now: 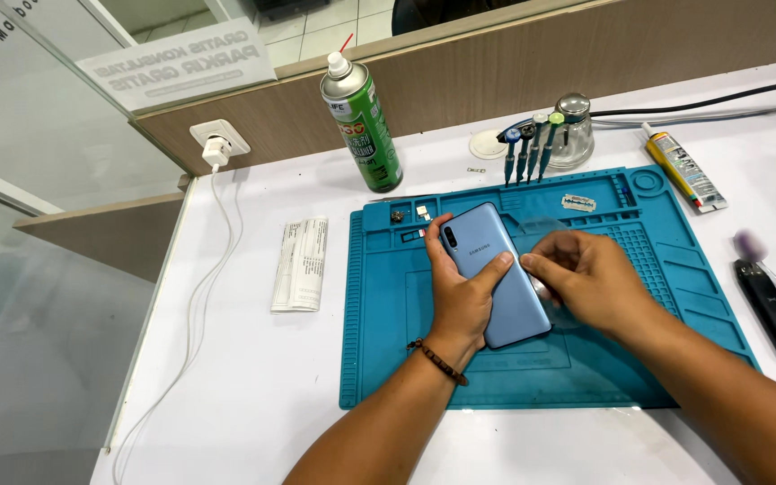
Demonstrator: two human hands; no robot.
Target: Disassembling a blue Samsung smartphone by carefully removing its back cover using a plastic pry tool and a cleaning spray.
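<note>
Teal silicone fills the middle of my view: a repair mat (532, 377) on the white table (253, 386), and on it both hands work a pale blue phone (494, 274) that lies back-side up. My left hand (460, 301) grips the phone from its near-left edge, thumb along one side and forefinger laid across the back panel. My right hand (586, 278) pinches at the phone's right edge with thumb and forefinger closed together; it seems to hold something thin and clear there, though blur keeps me from saying what.

Beyond the fingers of the left hand, tiny loose parts (410, 214) sit in the mat's small compartments. Farther out stands a green spray can (363, 126), and beyond the right hand a set of screwdrivers (530, 148) stands upright beside a glass dispenser bottle (574, 130). Out past the right wrist lies a tube of adhesive (684, 168); left of the left hand, a folded paper (301, 263).

My worry is the pinch at the edge: too much levering there could crack or bend the back panel, and a slip of the left hand's hold could let the phone skate across the mat. A wide sweep of the right forearm could also knock the upright tools over.
</note>
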